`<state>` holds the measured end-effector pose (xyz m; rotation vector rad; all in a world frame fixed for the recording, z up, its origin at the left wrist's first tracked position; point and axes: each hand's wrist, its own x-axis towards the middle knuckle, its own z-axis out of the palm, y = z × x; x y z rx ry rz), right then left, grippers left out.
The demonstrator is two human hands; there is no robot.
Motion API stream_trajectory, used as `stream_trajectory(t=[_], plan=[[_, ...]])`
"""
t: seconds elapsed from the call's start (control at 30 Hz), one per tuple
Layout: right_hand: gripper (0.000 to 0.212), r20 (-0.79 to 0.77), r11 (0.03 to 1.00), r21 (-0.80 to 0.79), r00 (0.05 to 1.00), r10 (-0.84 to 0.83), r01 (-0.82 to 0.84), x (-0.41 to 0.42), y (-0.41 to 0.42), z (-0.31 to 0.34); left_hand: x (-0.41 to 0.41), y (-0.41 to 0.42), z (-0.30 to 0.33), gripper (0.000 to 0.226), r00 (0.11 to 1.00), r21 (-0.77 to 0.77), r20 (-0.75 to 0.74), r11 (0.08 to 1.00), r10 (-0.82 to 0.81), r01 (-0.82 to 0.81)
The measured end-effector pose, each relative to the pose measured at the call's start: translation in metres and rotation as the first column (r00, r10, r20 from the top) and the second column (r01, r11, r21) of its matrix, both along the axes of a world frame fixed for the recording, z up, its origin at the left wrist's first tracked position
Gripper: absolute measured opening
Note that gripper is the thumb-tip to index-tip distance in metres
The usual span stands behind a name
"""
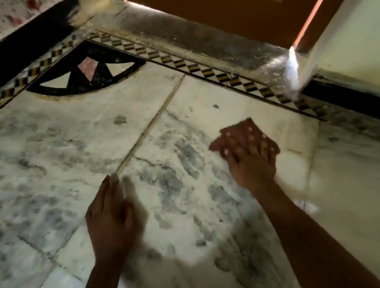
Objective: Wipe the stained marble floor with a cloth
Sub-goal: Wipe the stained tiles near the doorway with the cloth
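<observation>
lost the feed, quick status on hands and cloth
Right hand flat on the cloth, pressing it to the marble floor. Left hand empty. Nothing in the way.

Right hand (pixel 249 159) hides most of cloth (pixel 217 144).

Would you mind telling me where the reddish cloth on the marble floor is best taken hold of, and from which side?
Take the cloth by its far-left corner, coming from the left. It lies flat on the marble floor under the spread fingers of the right hand, so only the edges beyond the fingertips are free. The left hand is empty and nearest that side.
</observation>
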<state>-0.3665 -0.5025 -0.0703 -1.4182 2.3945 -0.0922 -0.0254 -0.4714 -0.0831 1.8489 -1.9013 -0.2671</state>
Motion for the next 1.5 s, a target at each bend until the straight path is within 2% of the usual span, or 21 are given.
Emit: stream_trajectory(t=[0.1, 0.23, 0.3, 0.4, 0.47, 0.5, 0.53, 0.6, 0.63, 0.7, 0.77, 0.83, 0.87, 0.93, 1.1, 1.17, 1.23, 1.3, 1.37, 1.43, 1.5], plan=[[0.057, 0.036, 0.996, 0.060, 0.997, -0.074, 0.072, -0.007, -0.047, -0.001, -0.054, 0.010, -0.006, 0.069, 0.981, -0.013, -0.007, 0.981, -0.192, 0.192], [0.055, 0.002, 0.964, 0.010, 0.964, 0.266, -0.266, 0.001, -0.003, -0.001, -0.129, 0.025, -0.005, 0.063, 0.975, 0.051, 0.106, 0.981, -0.194, 0.189], [0.056, -0.071, 0.952, -0.121, 0.959, 0.273, -0.280, -0.025, 0.050, -0.006, -0.135, 0.026, -0.005, 0.060, 0.974, 0.065, 0.158, 0.986, -0.162, 0.154], [0.052, -0.076, 0.990, -0.134, 0.996, -0.055, 0.045, -0.086, 0.073, -0.013, -0.132, 0.028, -0.006, 0.060, 0.967, 0.071, 0.200, 0.987, -0.159, 0.148], [0.058, 0.031, 0.901, -0.086, 0.905, -0.425, 0.426, -0.112, 0.036, -0.011, -0.134, 0.026, -0.008, 0.060, 0.965, 0.056, 0.209, 0.988, -0.155, 0.146], [0.061, 0.081, 0.872, -0.060, 0.874, -0.480, 0.485, -0.117, 0.007, -0.012, -0.135, 0.025, -0.009, 0.060, 0.966, 0.044, 0.208, 0.988, -0.153, 0.147], [0.061, 0.121, 0.895, -0.048, 0.892, -0.435, 0.443, -0.115, -0.020, -0.012, -0.134, 0.024, -0.010, 0.060, 0.965, 0.037, 0.210, 0.988, -0.154, 0.150], [0.057, 0.109, 0.988, -0.087, 0.987, -0.115, 0.124, -0.097, -0.047, -0.017, -0.134, 0.025, -0.009, 0.061, 0.964, 0.027, 0.213, 0.987, -0.159, 0.157], [0.061, 0.042, 0.995, -0.083, 0.998, 0.057, -0.053, -0.082, -0.042, -0.022, -0.133, 0.025, -0.009, 0.061, 0.965, 0.029, 0.208, 0.987, -0.160, 0.157], [0.062, -0.058, 0.976, -0.115, 0.982, 0.179, -0.184, -0.058, 0.006, -0.021, -0.135, 0.026, -0.006, 0.062, 0.970, 0.053, 0.198, 0.989, -0.143, 0.135], [0.059, -0.038, 0.987, -0.129, 0.995, 0.094, -0.098, -0.056, 0.070, -0.009, -0.136, 0.026, -0.004, 0.062, 0.971, 0.067, 0.193, 0.990, -0.138, 0.127], [0.061, 0.004, 0.986, -0.042, 0.987, -0.161, 0.161, -0.078, 0.096, -0.007, -0.134, 0.025, -0.004, 0.062, 0.970, 0.064, 0.192, 0.989, -0.147, 0.137], [0.061, 0.006, 0.956, -0.013, 0.956, -0.292, 0.292, -0.092, 0.085, -0.006, -0.135, 0.024, -0.004, 0.062, 0.970, 0.060, 0.194, 0.988, -0.150, 0.141], [0.061, -0.006, 0.937, -0.029, 0.937, -0.349, 0.348, -0.103, 0.028, -0.006, -0.134, 0.024, -0.007, 0.061, 0.966, 0.064, 0.219, 0.989, -0.141, 0.130], [0.055, 0.080, 0.990, 0.070, 0.990, 0.118, -0.123, -0.052, -0.117, -0.002, -0.133, 0.024, -0.009, 0.060, 0.967, 0.061, 0.219, 0.991, -0.132, 0.121], [0.053, 0.044, 0.942, 0.031, 0.942, 0.334, -0.335, -0.021, -0.098, -0.006, -0.134, 0.026, -0.009, 0.060, 0.964, 0.051, 0.226, 0.990, -0.137, 0.128], [0.052, -0.055, 0.892, -0.110, 0.899, 0.436, -0.439, -0.007, -0.040, -0.011, -0.133, 0.023, -0.010, 0.060, 0.961, 0.046, 0.241, 0.991, -0.136, 0.129], [0.053, -0.085, 0.915, -0.141, 0.925, 0.370, -0.379, -0.031, 0.016, -0.012, -0.134, 0.024, -0.008, 0.060, 0.961, 0.044, 0.243, 0.991, -0.136, 0.129], [0.057, -0.056, 0.984, -0.066, 0.985, 0.164, -0.168, -0.062, 0.023, -0.011, -0.134, 0.026, -0.007, 0.061, 0.962, 0.051, 0.238, 0.991, -0.134, 0.126], [0.056, -0.045, 0.992, -0.062, 0.993, -0.112, 0.109, -0.074, -0.019, -0.008, -0.134, 0.024, -0.008, 0.061, 0.961, 0.055, 0.240, 0.990, -0.140, 0.131], [0.056, 0.082, 0.975, -0.035, 0.973, -0.214, 0.218, -0.060, -0.085, -0.008, -0.133, 0.025, -0.010, 0.060, 0.959, 0.068, 0.244, 0.989, -0.142, 0.129]])
